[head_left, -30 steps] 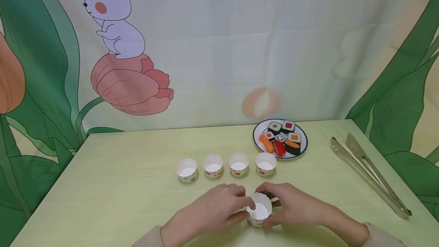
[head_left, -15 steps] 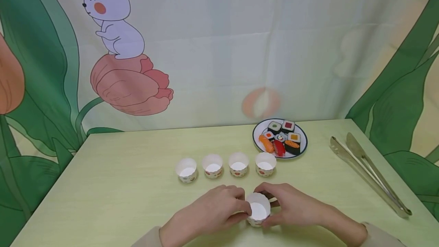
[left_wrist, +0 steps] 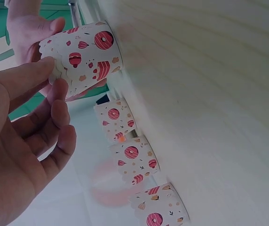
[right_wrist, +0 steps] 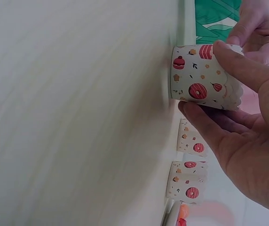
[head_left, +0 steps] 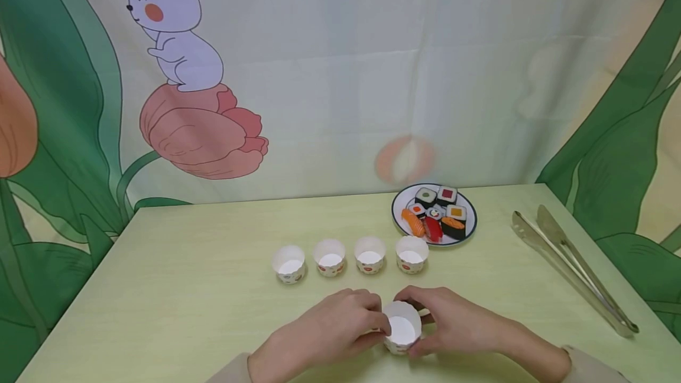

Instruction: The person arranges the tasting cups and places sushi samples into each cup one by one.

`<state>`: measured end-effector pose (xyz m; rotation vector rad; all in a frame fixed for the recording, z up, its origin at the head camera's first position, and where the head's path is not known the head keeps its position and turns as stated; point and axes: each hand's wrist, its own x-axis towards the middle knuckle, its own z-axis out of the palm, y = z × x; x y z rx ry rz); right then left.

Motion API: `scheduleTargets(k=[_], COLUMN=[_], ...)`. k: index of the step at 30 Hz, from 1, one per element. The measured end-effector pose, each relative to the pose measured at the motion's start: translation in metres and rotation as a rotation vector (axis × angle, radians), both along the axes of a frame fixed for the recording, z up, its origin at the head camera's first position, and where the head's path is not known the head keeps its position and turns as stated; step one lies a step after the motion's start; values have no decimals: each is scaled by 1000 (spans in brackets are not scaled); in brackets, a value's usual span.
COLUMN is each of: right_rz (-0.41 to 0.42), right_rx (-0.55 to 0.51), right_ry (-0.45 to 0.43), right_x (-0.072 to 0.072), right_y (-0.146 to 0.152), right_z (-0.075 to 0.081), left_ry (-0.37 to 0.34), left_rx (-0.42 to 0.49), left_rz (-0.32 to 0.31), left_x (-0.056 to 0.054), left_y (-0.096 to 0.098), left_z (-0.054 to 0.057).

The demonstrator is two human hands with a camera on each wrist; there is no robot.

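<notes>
My left hand [head_left: 343, 323] and right hand [head_left: 457, 319] grasp a round, red-patterned white paper cup [head_left: 403, 327], far from the table's [head_left: 170, 288] back edge.

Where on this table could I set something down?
The table is bare left of the leftmost baking cup and between the right hand and metal tongs. Crowded: around the sushi plate and rightmost baking cup, and at the held baking cup.
</notes>
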<state>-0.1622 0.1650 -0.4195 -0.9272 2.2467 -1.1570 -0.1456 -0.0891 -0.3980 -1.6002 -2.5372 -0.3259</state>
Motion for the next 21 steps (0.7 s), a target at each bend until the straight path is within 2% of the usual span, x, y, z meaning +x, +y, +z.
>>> scheduleTargets(k=[14, 21], right_rz=[-15, -11], right_rx=[12, 7], right_ry=[2, 1], right_x=[2, 2], right_y=[2, 3], right_z=[1, 1], left_ry=[35, 25], left_rx=[30, 49], left_rz=[-1, 0], left_x=[1, 1], left_y=[1, 2], left_z=[-1, -1])
